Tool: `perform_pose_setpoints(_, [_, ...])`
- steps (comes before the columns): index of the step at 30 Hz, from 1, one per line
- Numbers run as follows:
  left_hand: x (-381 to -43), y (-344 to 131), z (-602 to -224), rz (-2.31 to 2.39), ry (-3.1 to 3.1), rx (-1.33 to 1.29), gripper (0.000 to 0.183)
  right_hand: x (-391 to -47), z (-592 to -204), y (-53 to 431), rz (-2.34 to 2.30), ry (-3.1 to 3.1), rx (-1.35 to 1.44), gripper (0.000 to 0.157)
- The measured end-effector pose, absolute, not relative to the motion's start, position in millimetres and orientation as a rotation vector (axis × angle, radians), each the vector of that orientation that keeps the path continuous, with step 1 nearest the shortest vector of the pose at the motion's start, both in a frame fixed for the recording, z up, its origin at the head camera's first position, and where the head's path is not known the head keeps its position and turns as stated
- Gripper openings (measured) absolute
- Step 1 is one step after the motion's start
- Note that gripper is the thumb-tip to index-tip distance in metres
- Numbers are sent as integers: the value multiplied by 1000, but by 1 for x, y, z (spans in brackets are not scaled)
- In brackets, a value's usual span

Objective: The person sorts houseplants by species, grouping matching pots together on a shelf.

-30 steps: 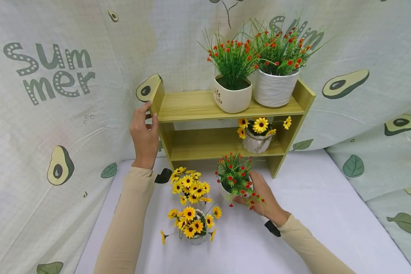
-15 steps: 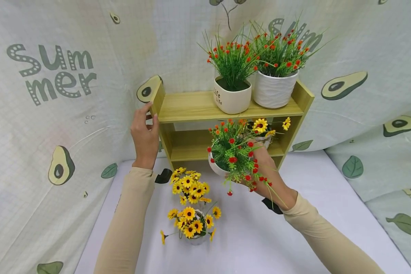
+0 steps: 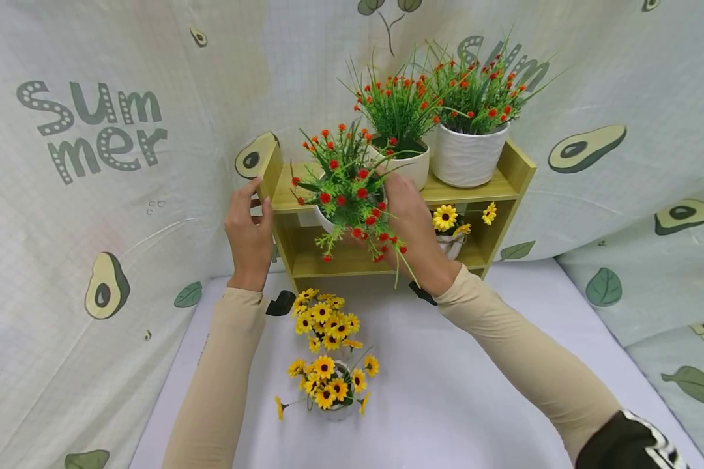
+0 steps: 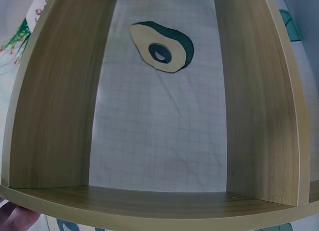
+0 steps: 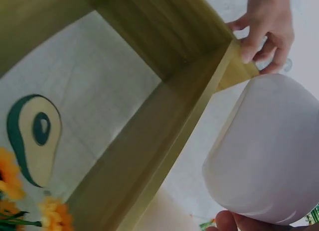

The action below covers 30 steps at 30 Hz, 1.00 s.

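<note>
My right hand grips a white pot of red flowers and greenery from its right side. In the head view it overlaps the left half of the top board of the wooden shelf. The right wrist view shows the smooth white pot beside the shelf, with fingertips against it. My left hand holds the shelf's left side panel near its top, thumb and fingers at the edge. Part of that hand appears at the lower left corner of the left wrist view.
On the top board stand a cream pot and a ribbed white pot, both with red-flowered grass. A sunflower pot sits on the lower board at right. Two more bunches of sunflowers stand on the white table.
My right hand has lifted the red-flowered pot from in front of the shelf, up and to the left, to the top board's height. My left hand stays on the side panel.
</note>
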State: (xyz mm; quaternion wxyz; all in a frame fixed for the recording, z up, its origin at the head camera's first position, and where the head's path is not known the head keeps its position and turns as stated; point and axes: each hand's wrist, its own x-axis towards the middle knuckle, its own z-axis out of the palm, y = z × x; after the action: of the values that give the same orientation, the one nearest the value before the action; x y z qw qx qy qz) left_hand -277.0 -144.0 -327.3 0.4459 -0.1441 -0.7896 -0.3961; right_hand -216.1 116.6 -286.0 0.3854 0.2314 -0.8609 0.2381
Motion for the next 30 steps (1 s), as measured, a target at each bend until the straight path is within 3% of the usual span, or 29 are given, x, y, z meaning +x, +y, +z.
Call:
perform_pose_setpoints(6, [-277, -145, -329, -996, -1965, -353, 34, -233, -267, 93, 650, -2326, 544, 44])
perform_pose_setpoints(12, [-275, -144, -329, -1003, -1973, -345, 34, -250, -257, 75, 579, -2454, 502, 89])
perform_pose_setpoints(26, [-275, -144, -328, -979, -1964, -361, 33, -284, -250, 51, 402, -2464, 383, 85])
perform_pose_setpoints(30, [-276, -144, -327, -971, -1964, -364, 34, -288, -249, 47, 358, -2433, 355, 92])
